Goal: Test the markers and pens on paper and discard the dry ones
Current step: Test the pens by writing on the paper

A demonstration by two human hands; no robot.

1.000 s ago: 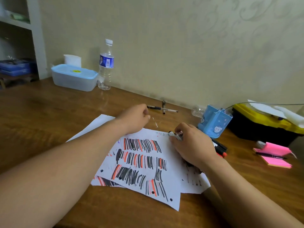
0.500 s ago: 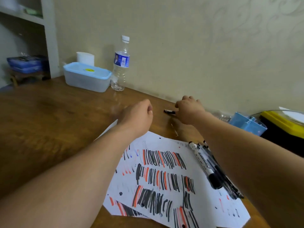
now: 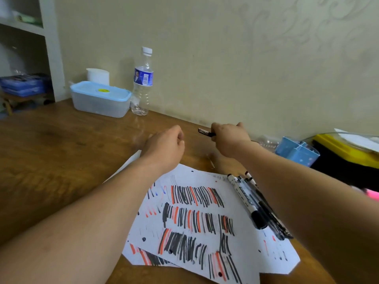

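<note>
My right hand (image 3: 229, 141) grips a black pen (image 3: 205, 132); my left hand (image 3: 166, 144) is curled, empty. The tub (image 3: 100, 102) has its lid on.

Bare forearms up to frame edge, bare left hand (image 3: 164, 143) and right hand (image 3: 227, 140), fingers (image 3: 214, 129) uncovered, outlines slightly blurred.

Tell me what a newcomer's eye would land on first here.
The white paper in the middle of the table, crowded with rows of black and orange test strokes. Next, the right hand gripping a black pen near the wall, and the markers lying on the paper's right edge.
</note>
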